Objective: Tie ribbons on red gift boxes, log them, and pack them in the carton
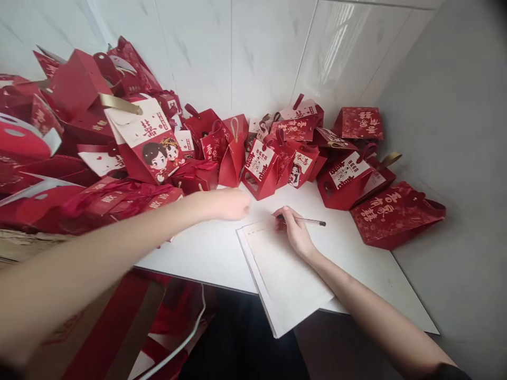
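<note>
My right hand [295,229] rests on an open white notebook [283,269] and grips a dark pen [312,222], its tip pointing right. My left hand [229,204] is stretched forward over the white table [206,253], blurred by motion, close to a small red gift box with a white label [259,171]. Nothing shows in that hand. Its fingers are smeared, so I cannot say whether they are apart or closed.
Many red wedding gift boxes and bags crowd the table's back and left side, with a tall bag bearing a cartoon couple [148,142]. A flat red bag [394,214] lies at the right. Tiled walls close the corner. The notebook overhangs the table's front edge.
</note>
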Action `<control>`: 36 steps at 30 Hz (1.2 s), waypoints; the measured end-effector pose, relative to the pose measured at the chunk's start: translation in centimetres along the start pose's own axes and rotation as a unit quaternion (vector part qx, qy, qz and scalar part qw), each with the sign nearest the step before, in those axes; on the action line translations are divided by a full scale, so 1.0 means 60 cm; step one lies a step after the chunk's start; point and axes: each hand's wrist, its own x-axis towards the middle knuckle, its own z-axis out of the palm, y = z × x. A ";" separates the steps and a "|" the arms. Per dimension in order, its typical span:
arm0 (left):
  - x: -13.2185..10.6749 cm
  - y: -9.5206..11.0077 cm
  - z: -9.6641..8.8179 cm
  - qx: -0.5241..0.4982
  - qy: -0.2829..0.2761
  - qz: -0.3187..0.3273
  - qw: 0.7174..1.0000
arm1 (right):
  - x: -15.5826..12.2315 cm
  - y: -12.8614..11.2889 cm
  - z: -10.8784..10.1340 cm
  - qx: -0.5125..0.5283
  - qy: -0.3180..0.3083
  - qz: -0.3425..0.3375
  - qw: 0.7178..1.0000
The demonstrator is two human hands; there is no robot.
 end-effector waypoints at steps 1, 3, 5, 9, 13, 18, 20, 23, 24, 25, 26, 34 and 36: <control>0.038 0.021 0.006 -0.002 -0.034 0.013 0.999 | -0.001 0.003 0.001 0.008 0.017 0.001 1.000; 0.103 0.041 0.022 -0.017 -0.075 0.025 0.997 | -0.002 0.004 0.001 0.027 0.043 0.018 0.999; 0.142 0.035 0.039 -0.050 -0.093 0.046 0.993 | -0.002 0.002 0.001 0.045 0.048 0.052 0.996; 0.147 0.002 0.066 -0.139 -0.069 0.109 0.982 | 0.005 -0.007 -0.001 0.019 0.048 0.101 0.994; 0.128 -0.001 0.079 -0.131 -0.027 0.099 0.986 | 0.012 -0.016 -0.004 -0.032 0.032 0.128 0.991; 0.128 0.004 0.084 -0.131 -0.026 0.083 0.988 | 0.019 -0.013 -0.003 -0.073 0.033 0.104 0.991; 0.130 0.003 0.087 -0.146 -0.027 0.076 0.986 | 0.019 -0.006 -0.001 -0.099 0.043 0.068 0.992; 0.131 0.000 0.094 -0.166 -0.020 0.071 0.983 | 0.017 0.004 0.002 -0.137 0.029 0.056 0.989; 0.132 -0.001 0.096 -0.168 -0.018 0.071 0.983 | 0.016 0.006 0.003 -0.148 0.023 0.057 0.987; 0.132 -0.002 0.098 -0.170 -0.016 0.070 0.983 | 0.016 0.008 0.003 -0.157 0.017 0.055 0.986; 0.133 -0.002 0.099 -0.170 -0.015 0.069 0.983 | 0.015 0.008 0.002 -0.166 0.012 0.050 0.985; 0.138 -0.002 0.098 -0.170 -0.023 0.045 0.984 | 0.016 0.004 -0.001 -0.223 -0.012 0.041 0.974; 0.138 -0.001 0.098 -0.168 -0.025 0.050 0.984 | 0.016 0.003 0.000 -0.230 -0.003 0.038 0.972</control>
